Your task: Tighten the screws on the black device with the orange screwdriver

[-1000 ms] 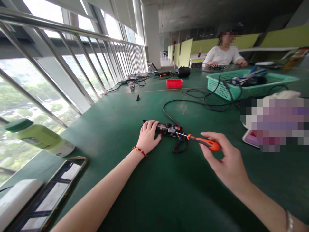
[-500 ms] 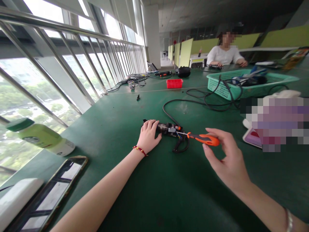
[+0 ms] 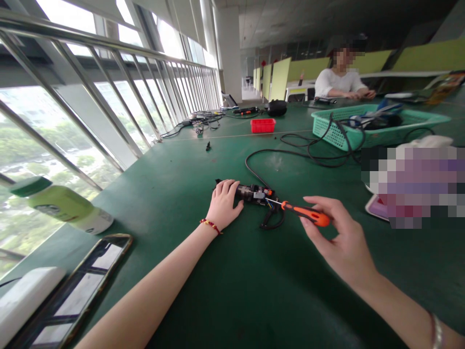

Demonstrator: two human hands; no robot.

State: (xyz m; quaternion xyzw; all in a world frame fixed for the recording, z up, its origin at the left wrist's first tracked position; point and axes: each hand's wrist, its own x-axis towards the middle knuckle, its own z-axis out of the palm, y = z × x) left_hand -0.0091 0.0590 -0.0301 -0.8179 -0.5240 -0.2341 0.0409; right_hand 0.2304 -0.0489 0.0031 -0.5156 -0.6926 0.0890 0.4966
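Observation:
A black corded power tool [image 3: 250, 194] with its inner parts exposed lies on the green table. My left hand [image 3: 224, 199] is wrapped over its left end and presses it to the tabletop. An orange and black screwdriver [image 3: 303, 212] slants down to the left, its tip at the grey block and coloured wires in the tool's right part. The thumb and fingers of my right hand [image 3: 337, 232] close round the back of the handle. I cannot make out what the tip touches. A loop of black cable [image 3: 272, 225] lies just below the tool.
A black cord [image 3: 259, 152] runs back toward a green basket [image 3: 334, 130] of tools. Behind the tool stands a small red box [image 3: 263, 126]. A bottle [image 3: 61, 206] and phone [image 3: 90, 281] lie at left. A person [image 3: 339, 80] sits across the table.
My right hand has shifted slightly left along the handle, and the handle's back end sits a little lower. My left hand and the power tool have stayed put.

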